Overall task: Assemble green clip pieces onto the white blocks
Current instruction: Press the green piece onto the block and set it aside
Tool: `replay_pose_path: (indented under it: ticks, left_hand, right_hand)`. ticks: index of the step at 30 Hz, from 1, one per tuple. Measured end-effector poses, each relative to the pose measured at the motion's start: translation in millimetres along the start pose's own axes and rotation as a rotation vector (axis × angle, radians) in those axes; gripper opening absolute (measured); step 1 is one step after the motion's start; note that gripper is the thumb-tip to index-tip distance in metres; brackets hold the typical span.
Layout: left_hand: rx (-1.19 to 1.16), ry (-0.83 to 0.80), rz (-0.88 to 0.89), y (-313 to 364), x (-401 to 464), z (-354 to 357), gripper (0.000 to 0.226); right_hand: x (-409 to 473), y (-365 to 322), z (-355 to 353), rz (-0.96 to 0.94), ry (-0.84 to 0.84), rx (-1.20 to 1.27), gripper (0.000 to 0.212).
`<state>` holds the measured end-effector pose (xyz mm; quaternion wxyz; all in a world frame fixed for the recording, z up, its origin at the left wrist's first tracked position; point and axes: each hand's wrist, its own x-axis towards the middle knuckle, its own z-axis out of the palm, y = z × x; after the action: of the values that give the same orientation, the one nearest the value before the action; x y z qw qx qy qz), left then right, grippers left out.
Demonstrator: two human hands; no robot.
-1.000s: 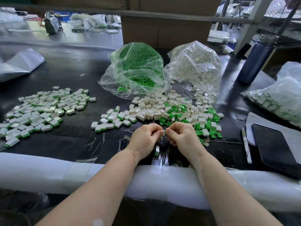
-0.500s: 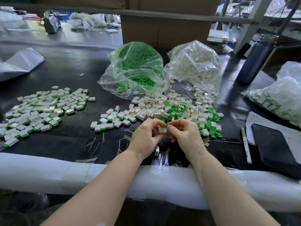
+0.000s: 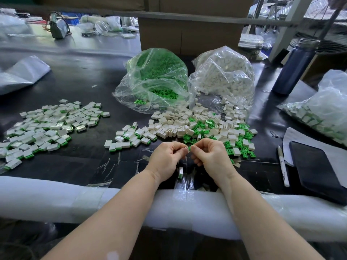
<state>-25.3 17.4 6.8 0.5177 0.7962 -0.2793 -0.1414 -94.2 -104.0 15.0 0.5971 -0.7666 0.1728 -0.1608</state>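
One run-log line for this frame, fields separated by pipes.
step: fitting clip to block | left hand: pinches white block | right hand: pinches green clip | parts meet at fingertips | finished pile at left

The black worktop (image 3: 78,77) carried 2 clear bags (image 3: 155,81), loose white blocks (image 3: 174,126), green clips (image 3: 244,147), a phone (image 3: 317,169) and a pen (image 3: 282,166).
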Motion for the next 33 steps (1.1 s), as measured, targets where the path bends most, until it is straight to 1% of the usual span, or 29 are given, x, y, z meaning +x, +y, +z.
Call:
replay_pose_path:
  ticks: [4, 10, 15, 19, 23, 28, 30, 33]
  left_hand:
    - [0.083, 0.01, -0.016, -2.1, -0.3, 1.1, 0.012]
    - [0.17, 0.028, 0.015, -0.4, -2.7, 1.7, 0.013]
    - [0.18, 0.034, 0.015, 1.2, -3.1, 1.6, 0.013]
    - [0.171, 0.034, 0.022, 2.0, -3.1, 1.1, 0.013]
    - [0.213, 0.024, 0.07, 3.7, -4.3, 1.1, 0.013]
    - [0.341, 0.005, 0.167, 4.5, -3.7, 1.4, 0.016]
    - [0.281, 0.035, 0.151, 4.0, -3.5, 2.5, 0.016]
    - [0.106, 0.089, 0.08, 5.5, -4.0, 3.7, 0.019]
  right_hand:
    - [0.1, 0.4, -1.1, 0.001, -0.036, -0.098, 0.019]
    - [-0.5, -0.6, -2.6, 0.009, -0.06, -0.121, 0.018]
    - [-1.6, -1.9, -4.1, 0.001, -0.093, -0.124, 0.018]
    - [-0.9, -1.4, -3.6, 0.004, -0.08, -0.124, 0.017]
    - [-0.2, -0.6, -3.4, 0.001, -0.077, -0.134, 0.018]
    - [-1.0, 1.1, -4.7, -0.023, -0.11, -0.171, 0.021]
    - [-0.8, 1.1, -3.3, -0.03, -0.083, -0.113, 0.017]
    - [-0.1, 0.9, -2.1, -0.03, -0.008, 0.072, 0.008]
